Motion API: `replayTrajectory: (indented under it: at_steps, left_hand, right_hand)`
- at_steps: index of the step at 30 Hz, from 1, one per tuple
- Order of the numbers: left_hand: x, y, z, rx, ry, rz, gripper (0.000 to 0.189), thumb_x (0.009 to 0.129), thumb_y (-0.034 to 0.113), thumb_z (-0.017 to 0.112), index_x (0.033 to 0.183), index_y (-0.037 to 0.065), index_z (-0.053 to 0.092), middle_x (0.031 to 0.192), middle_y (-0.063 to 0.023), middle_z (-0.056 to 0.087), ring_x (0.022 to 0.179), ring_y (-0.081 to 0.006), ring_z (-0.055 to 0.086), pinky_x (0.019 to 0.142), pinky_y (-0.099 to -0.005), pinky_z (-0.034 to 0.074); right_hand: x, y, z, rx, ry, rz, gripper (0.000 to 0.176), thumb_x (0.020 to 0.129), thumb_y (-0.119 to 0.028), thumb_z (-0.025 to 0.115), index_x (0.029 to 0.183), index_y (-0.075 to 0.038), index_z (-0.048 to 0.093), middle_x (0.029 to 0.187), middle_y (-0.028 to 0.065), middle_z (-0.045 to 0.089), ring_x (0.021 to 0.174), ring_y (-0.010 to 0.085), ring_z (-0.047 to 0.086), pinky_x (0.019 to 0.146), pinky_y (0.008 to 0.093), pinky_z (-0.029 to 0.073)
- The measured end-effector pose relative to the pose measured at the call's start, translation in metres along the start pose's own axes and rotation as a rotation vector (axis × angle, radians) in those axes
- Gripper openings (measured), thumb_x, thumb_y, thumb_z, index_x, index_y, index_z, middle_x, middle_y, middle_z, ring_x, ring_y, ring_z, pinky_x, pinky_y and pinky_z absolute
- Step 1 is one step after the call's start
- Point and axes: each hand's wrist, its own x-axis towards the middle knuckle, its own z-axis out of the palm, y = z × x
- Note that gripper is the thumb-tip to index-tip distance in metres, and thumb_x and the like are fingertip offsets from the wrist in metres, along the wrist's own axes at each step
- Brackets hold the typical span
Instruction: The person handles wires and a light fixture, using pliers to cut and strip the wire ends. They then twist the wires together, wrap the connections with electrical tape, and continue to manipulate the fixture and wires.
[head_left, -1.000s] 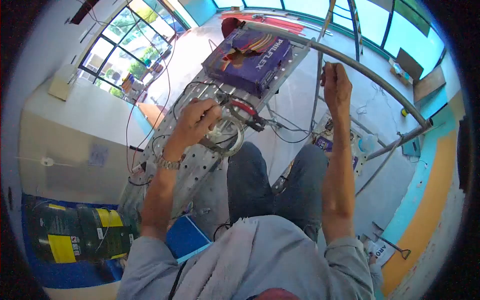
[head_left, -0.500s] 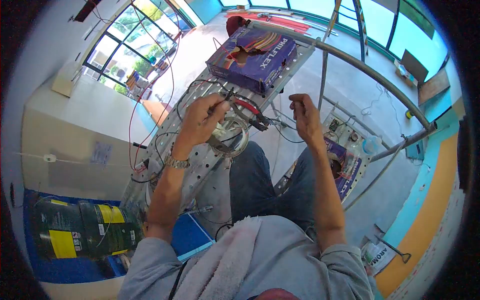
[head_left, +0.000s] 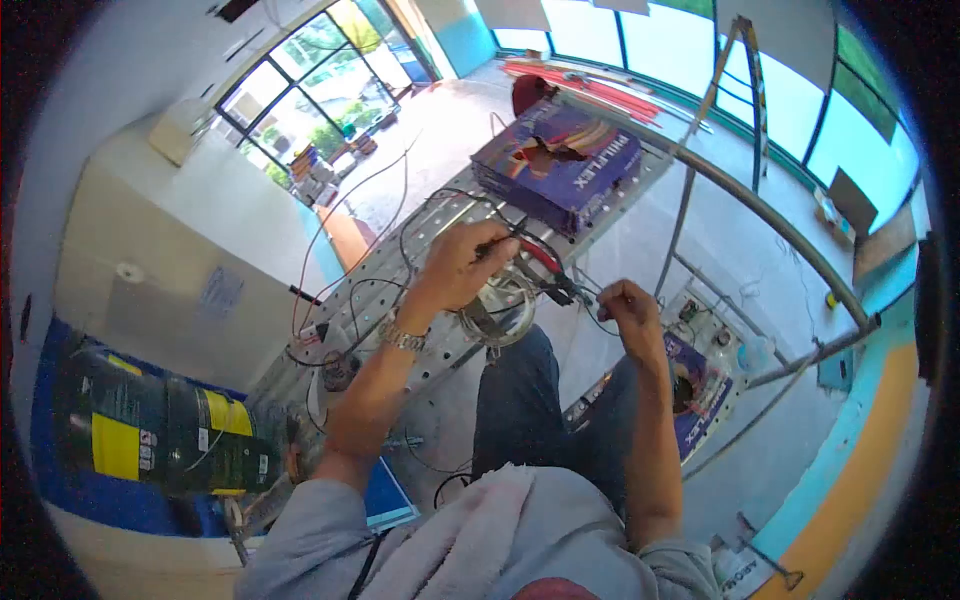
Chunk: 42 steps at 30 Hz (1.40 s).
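My left hand (head_left: 468, 265) is closed at the handle end of a pair of pliers (head_left: 543, 256) with a red grip. Their dark jaws point right, over my knees. A loose pale coil (head_left: 520, 318) hangs just under this hand. My right hand (head_left: 635, 318) has its fingers curled into a pinch beside the jaws; what sits between the fingertips is too small to make out. Thin wires (head_left: 584, 294) run from the jaws toward those fingertips. Black cable (head_left: 408, 240) loops over the perforated metal plank (head_left: 440, 225) behind my left hand.
A torn purple PHILFLEX box (head_left: 560, 165) sits on the plank's far end. Scaffold tubing (head_left: 770, 225) curves along the right. A second purple box (head_left: 700, 385) lies lower right. Dark drums with yellow labels (head_left: 165, 425) stand at the left. Beyond is a stepladder (head_left: 740, 100).
The head view has shifted, so the scene sits farther right and lower. My right hand has come down and in, bringing its fingertips close to the pliers' jaws and wires.
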Motion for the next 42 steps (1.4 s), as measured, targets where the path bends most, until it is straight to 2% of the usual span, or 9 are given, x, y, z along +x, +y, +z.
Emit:
replayTrajectory:
  at_steps: [6, 9, 12, 18, 24, 30, 33, 36, 42]
  left_hand:
    - [0.000, 0.003, -0.003, 0.096, 0.020, 0.032, 0.028, 0.102, 0.027, 0.070, 0.091, 0.001, 0.068, 0.074, -0.0048, 0.064, 0.067, -0.0108, 0.062, 0.062, -0.0327, 0.048]
    - [0.000, 0.002, -0.002, 0.100, 0.037, 0.006, 0.031, 0.099, 0.036, 0.071, 0.097, 0.005, 0.074, 0.078, -0.0121, 0.068, 0.074, -0.0270, 0.065, 0.069, -0.0402, 0.049]
    - [0.000, -0.002, -0.001, 0.101, 0.059, 0.079, 0.028, 0.101, 0.029, 0.070, 0.092, 0.002, 0.070, 0.074, -0.0063, 0.065, 0.069, -0.0136, 0.064, 0.064, -0.0348, 0.049]
    - [0.000, 0.003, -0.003, 0.128, 0.067, 0.110, 0.032, 0.100, 0.034, 0.071, 0.094, 0.003, 0.071, 0.076, -0.0103, 0.067, 0.071, -0.0208, 0.067, 0.068, -0.0381, 0.050]
    - [-0.002, 0.008, -0.004, 0.143, 0.065, 0.079, 0.031, 0.099, 0.034, 0.072, 0.095, 0.003, 0.073, 0.077, -0.0100, 0.068, 0.072, -0.0217, 0.067, 0.070, -0.0378, 0.051]
    - [-0.003, 0.012, -0.005, 0.039, 0.038, -0.003, 0.033, 0.098, 0.036, 0.073, 0.093, 0.003, 0.073, 0.076, -0.0096, 0.068, 0.073, -0.0177, 0.065, 0.068, -0.0358, 0.050]
    - [-0.002, 0.008, -0.005, 0.096, 0.049, 0.051, 0.035, 0.098, 0.038, 0.073, 0.093, 0.003, 0.073, 0.077, -0.0102, 0.068, 0.072, -0.0187, 0.064, 0.069, -0.0366, 0.050]
    - [-0.002, 0.009, -0.006, 0.126, 0.036, 0.028, 0.036, 0.097, 0.039, 0.074, 0.094, 0.003, 0.073, 0.077, -0.0104, 0.068, 0.072, -0.0199, 0.065, 0.069, -0.0374, 0.050]
    - [-0.002, 0.008, -0.005, 0.129, 0.024, 0.017, 0.035, 0.096, 0.040, 0.075, 0.098, 0.005, 0.076, 0.083, -0.0120, 0.070, 0.077, -0.0224, 0.067, 0.071, -0.0389, 0.051]
  right_hand:
    - [-0.018, 0.011, 0.006, -0.012, 0.024, 0.052, 0.008, 0.100, -0.005, 0.065, 0.102, 0.001, 0.070, 0.092, 0.0066, 0.071, 0.085, 0.0128, 0.068, 0.083, 0.0306, 0.056]
    - [-0.020, 0.027, 0.002, -0.106, -0.008, 0.022, 0.016, 0.096, 0.001, 0.064, 0.110, 0.003, 0.070, 0.102, 0.0113, 0.076, 0.090, 0.0189, 0.073, 0.082, 0.0341, 0.059]
    - [-0.023, 0.025, 0.009, -0.176, 0.033, 0.071, 0.016, 0.096, -0.003, 0.068, 0.110, 0.004, 0.070, 0.098, 0.0107, 0.076, 0.084, 0.0186, 0.074, 0.076, 0.0330, 0.060]
    - [-0.026, 0.010, 0.011, -0.513, 0.013, 0.169, 0.018, 0.101, -0.012, 0.064, 0.105, 0.004, 0.069, 0.082, 0.0120, 0.072, 0.073, 0.0193, 0.072, 0.070, 0.0340, 0.059]
    - [-0.030, 0.037, 0.008, -0.307, 0.036, 0.132, 0.019, 0.101, -0.014, 0.063, 0.107, 0.004, 0.065, 0.085, 0.0130, 0.069, 0.072, 0.0204, 0.071, 0.068, 0.0361, 0.059]
    - [-0.032, 0.064, 0.002, -0.196, 0.040, 0.026, 0.022, 0.098, -0.013, 0.064, 0.113, 0.003, 0.067, 0.089, 0.0138, 0.070, 0.081, 0.0205, 0.074, 0.072, 0.0349, 0.061]
    - [-0.033, 0.066, 0.001, -0.191, 0.024, 0.088, 0.021, 0.096, -0.013, 0.067, 0.112, 0.001, 0.071, 0.094, 0.0136, 0.073, 0.085, 0.0243, 0.075, 0.078, 0.0381, 0.061]
    - [-0.035, 0.056, 0.004, -0.459, -0.005, -0.186, 0.019, 0.093, -0.012, 0.070, 0.108, 0.000, 0.074, 0.097, 0.0145, 0.075, 0.088, 0.0307, 0.074, 0.086, 0.0415, 0.060]
    - [-0.023, 0.031, 0.021, -0.684, 0.071, 0.052, 0.029, 0.089, -0.012, 0.077, 0.117, -0.001, 0.075, 0.103, 0.0172, 0.071, 0.089, 0.0362, 0.070, 0.083, 0.0436, 0.056]
